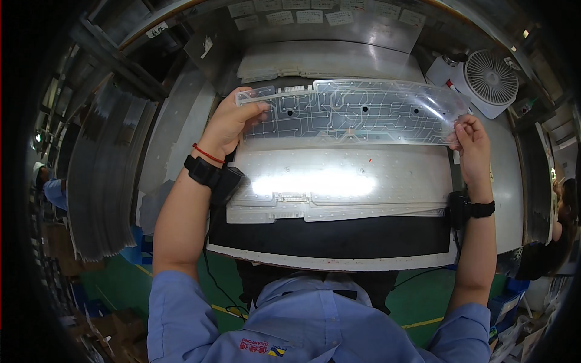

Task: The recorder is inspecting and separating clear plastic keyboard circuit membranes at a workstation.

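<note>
A clear flexible circuit sheet (348, 115), with fine printed traces and a few black dots, is held up between my two hands. My left hand (233, 118) pinches its left end, thumb on top. At the other end, the fingers of my right hand (471, 136) close on the lower right corner, where the sheet curves and shines. Just below lies a stack of similar translucent sheets (339, 199) with a bright glare across it. The stack rests on a black mat (339, 236), its lower edges slightly fanned.
Another pile of sheets (333, 57) lies at the back of the bench. A white fan (489, 78) stands at the back right. Tall sheet stacks (109, 169) rise on the left. Cables (209, 272) hang near my wrists. Several paper notes (310, 16) are on the back panel.
</note>
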`<move>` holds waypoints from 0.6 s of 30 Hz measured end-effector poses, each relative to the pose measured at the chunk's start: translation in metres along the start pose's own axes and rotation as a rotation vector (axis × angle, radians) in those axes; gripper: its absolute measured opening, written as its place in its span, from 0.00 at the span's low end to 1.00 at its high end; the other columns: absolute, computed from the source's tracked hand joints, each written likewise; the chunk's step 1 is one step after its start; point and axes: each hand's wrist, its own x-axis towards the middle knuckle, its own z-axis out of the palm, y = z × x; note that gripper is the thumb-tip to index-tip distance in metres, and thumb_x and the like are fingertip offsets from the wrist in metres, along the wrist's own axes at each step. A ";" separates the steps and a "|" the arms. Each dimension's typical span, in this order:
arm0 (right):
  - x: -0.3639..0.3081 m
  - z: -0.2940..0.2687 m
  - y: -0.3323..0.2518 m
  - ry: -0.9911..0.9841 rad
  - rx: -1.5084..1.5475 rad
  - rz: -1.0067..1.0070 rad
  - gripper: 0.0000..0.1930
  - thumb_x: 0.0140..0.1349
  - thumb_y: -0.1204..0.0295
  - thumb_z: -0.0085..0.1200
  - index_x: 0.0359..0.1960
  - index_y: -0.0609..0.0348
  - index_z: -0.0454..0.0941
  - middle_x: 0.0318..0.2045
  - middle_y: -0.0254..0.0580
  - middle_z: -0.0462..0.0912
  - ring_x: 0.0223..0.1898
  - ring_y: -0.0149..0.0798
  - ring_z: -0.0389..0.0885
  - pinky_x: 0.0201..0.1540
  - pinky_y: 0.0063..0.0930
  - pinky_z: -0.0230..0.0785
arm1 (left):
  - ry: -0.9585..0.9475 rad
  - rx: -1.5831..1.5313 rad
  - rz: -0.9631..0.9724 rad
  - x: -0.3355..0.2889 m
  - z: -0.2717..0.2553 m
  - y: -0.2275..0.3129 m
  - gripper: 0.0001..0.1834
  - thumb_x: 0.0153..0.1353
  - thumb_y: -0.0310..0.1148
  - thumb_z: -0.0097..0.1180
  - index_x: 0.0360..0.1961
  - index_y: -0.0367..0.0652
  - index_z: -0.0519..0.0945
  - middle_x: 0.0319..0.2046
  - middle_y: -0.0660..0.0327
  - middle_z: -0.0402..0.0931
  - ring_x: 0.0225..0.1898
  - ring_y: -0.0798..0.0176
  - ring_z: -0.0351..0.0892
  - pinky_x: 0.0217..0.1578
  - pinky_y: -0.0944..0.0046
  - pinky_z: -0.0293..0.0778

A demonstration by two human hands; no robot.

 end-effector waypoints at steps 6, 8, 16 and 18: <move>0.000 0.001 0.000 -0.005 0.012 -0.009 0.06 0.69 0.76 0.48 0.45 0.58 0.71 0.32 0.30 0.79 0.30 0.23 0.80 0.30 0.13 0.69 | 0.015 0.018 0.008 0.001 -0.001 -0.002 0.20 0.59 0.26 0.60 0.50 0.43 0.68 0.37 0.63 0.77 0.36 0.70 0.78 0.40 0.71 0.73; 0.001 0.000 0.001 -0.012 0.023 -0.013 0.07 0.69 0.76 0.48 0.46 0.59 0.71 0.32 0.31 0.79 0.30 0.24 0.80 0.30 0.13 0.70 | 0.027 0.015 0.003 -0.001 0.000 0.000 0.18 0.59 0.26 0.60 0.49 0.41 0.70 0.37 0.63 0.78 0.36 0.70 0.78 0.40 0.71 0.73; 0.002 -0.003 0.005 0.014 0.026 -0.003 0.08 0.69 0.75 0.49 0.47 0.60 0.71 0.33 0.32 0.79 0.30 0.25 0.81 0.30 0.13 0.70 | 0.022 -0.124 0.017 0.008 -0.004 -0.005 0.18 0.61 0.24 0.57 0.52 0.41 0.69 0.41 0.62 0.76 0.39 0.69 0.77 0.44 0.69 0.75; 0.003 -0.004 0.006 0.010 0.021 -0.008 0.07 0.69 0.75 0.49 0.47 0.60 0.71 0.32 0.32 0.79 0.30 0.25 0.81 0.30 0.13 0.70 | 0.012 -0.039 0.026 0.006 -0.002 -0.005 0.18 0.61 0.24 0.58 0.52 0.41 0.69 0.41 0.62 0.76 0.39 0.69 0.77 0.43 0.70 0.75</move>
